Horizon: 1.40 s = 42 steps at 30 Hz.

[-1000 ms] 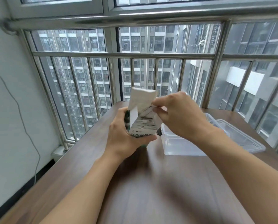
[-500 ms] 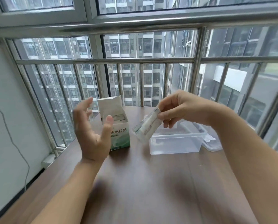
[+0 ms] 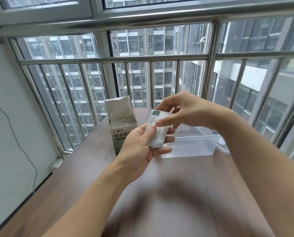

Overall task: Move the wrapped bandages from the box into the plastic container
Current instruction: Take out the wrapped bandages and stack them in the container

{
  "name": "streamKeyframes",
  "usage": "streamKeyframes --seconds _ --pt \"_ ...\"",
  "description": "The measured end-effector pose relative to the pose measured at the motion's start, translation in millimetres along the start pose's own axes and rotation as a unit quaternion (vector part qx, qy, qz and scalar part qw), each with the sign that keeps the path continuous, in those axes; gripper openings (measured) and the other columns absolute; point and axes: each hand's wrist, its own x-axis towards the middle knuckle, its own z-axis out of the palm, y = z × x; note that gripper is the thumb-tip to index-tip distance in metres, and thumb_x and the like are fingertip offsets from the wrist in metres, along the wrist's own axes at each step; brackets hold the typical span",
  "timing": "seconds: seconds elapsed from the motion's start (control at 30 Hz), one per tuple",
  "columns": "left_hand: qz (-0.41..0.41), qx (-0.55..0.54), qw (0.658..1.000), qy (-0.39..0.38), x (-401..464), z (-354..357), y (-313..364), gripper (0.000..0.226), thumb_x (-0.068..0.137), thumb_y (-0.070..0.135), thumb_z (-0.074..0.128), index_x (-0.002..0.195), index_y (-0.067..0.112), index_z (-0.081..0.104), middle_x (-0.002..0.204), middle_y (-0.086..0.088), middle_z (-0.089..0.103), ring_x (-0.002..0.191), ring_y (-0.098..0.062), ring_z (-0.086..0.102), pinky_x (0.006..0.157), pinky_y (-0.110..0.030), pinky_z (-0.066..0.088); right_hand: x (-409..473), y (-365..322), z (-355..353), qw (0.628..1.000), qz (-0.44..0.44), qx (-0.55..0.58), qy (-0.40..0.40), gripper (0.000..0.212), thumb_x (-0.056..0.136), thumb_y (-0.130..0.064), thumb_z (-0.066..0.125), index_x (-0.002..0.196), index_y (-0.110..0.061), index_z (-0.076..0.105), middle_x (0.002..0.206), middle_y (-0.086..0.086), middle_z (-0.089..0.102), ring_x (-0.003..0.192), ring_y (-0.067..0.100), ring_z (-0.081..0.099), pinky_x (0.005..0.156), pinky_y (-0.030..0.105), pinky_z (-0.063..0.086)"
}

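Cable (image 3: 14,134): we see a thin grey cable hanging down the white wall at 9 o'clock.
Box (image 3: 121,127): the white bandage box stands upright on the desk at about 11 o'clock from the hands, its top flap open; we see wrapped bandages (image 3: 124,120) packed inside it.
Left hand (image 3: 142,147): its thumb lies on the front of a white packet of bandages (image 3: 157,132) and its fingers curl behind, so it holds the packet's lower part above the desk.
Right hand (image 3: 182,110): it pinches the upper part of the same packet between thumb and fingers.
Plastic container (image 3: 194,146): clear, lidless, on the desk at 3 o'clock from the packet, just beside the hands.
Lid (image 3: 223,147): we see a clear lid lying at the container's right end.
Desk (image 3: 160,194): brown wood grain, carrying box, container and lid.
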Motion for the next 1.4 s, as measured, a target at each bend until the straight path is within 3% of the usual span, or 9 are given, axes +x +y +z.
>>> streamKeyframes --seconds 0.2,0.33,0.53,0.73,0.9,1.03,1.23,1.33,1.4 --pt "0.012 -0.021 0.998 0.062 2 -1 -8 0.022 0.096 0.009 0.06 0.117 0.007 0.065 0.099 -0.009 0.077 0.086 -0.022 0.076 0.064 -0.026 0.062 5 8 5 0.994 0.006 0.077 0.073 0.032 0.07 0.0 0.087 0.098 0.001 0.073 0.077 0.01 0.077 0.07 0.023 0.075 0.064 0.028 0.061" --pt "-0.013 -0.077 0.995 0.06 4 -1 -7 0.026 0.101 0.014 0.054 0.125 0.005 0.061 0.108 -0.014 0.076 0.091 -0.026 0.075 0.068 -0.028 0.063 6 12 2 0.994 0.01 0.057 0.096 0.029 0.071 0.001 0.086 0.098 -0.001 0.074 0.079 0.011 0.078 0.073 0.028 0.077 0.062 0.029 0.063" --pt "0.014 -0.088 0.995 0.048 6 -2 -10 0.031 0.101 0.005 0.052 0.13 0.01 0.059 0.118 -0.011 0.074 0.097 -0.024 0.074 0.079 -0.036 0.063 5 16 -2 0.984 0.023 0.15 0.09 0.031 0.076 0.002 0.081 0.106 -0.001 0.074 0.09 0.013 0.077 0.079 0.018 0.075 0.067 0.023 0.059" --pt "0.037 -0.088 0.993 0.068 6 -2 -11 0.037 0.095 -0.003 0.058 0.129 0.012 0.059 0.112 -0.007 0.075 0.092 -0.02 0.075 0.07 -0.029 0.062 4 21 -3 0.977 0.052 0.193 0.075 0.032 0.077 0.004 0.078 0.109 -0.002 0.073 0.084 0.009 0.074 0.077 0.016 0.071 0.067 0.025 0.06" --pt "0.015 -0.094 0.994 0.059 7 -1 -8 0.028 0.104 0.018 0.048 0.129 0.012 0.061 0.116 -0.009 0.075 0.096 -0.022 0.074 0.071 -0.033 0.064 3 23 -3 0.976 0.063 0.193 0.077 0.028 0.077 0.002 0.078 0.104 -0.007 0.075 0.106 0.019 0.076 0.088 0.022 0.073 0.076 0.027 0.06" --pt "0.022 -0.072 0.996 0.055 8 -1 -12 0.029 0.104 0.011 0.048 0.13 0.008 0.059 0.119 -0.011 0.073 0.097 -0.021 0.073 0.072 -0.032 0.063 3 24 -3 0.975 0.067 0.201 0.069 0.025 0.079 0.003 0.077 0.102 -0.005 0.075 0.097 0.013 0.078 0.08 0.016 0.073 0.067 0.021 0.059" --pt "0.043 -0.056 0.994 0.085 10 -4 -14 0.028 0.099 0.003 0.055 0.127 0.009 0.059 0.116 -0.01 0.074 0.092 -0.02 0.075 0.065 -0.03 0.062 5 17 -2 0.979 0.068 0.185 0.044 0.022 0.083 0.006 0.073 0.104 0.0 0.074 0.098 0.016 0.078 0.088 0.023 0.076 0.073 0.027 0.063" --pt "0.059 -0.064 0.989 0.12 11 -7 -13 0.023 0.099 0.002 0.056 0.12 0.009 0.062 0.114 -0.009 0.074 0.093 -0.02 0.074 0.064 -0.029 0.061 1 12 -12 0.978 0.051 0.158 0.128 0.018 0.079 0.003 0.077 0.098 0.003 0.075 0.09 0.015 0.078 0.089 0.029 0.077 0.072 0.03 0.064" --pt "0.061 -0.07 0.986 0.136 12 -8 -13 0.02 0.099 0.002 0.056 0.117 0.007 0.063 0.11 -0.01 0.075 0.093 -0.024 0.075 0.062 -0.026 0.06 -2 6 -18 0.962 -0.032 0.161 0.217 0.01 0.079 0.001 0.078 0.089 0.0 0.076 0.085 0.012 0.078 0.085 0.031 0.077 0.072 0.032 0.064"
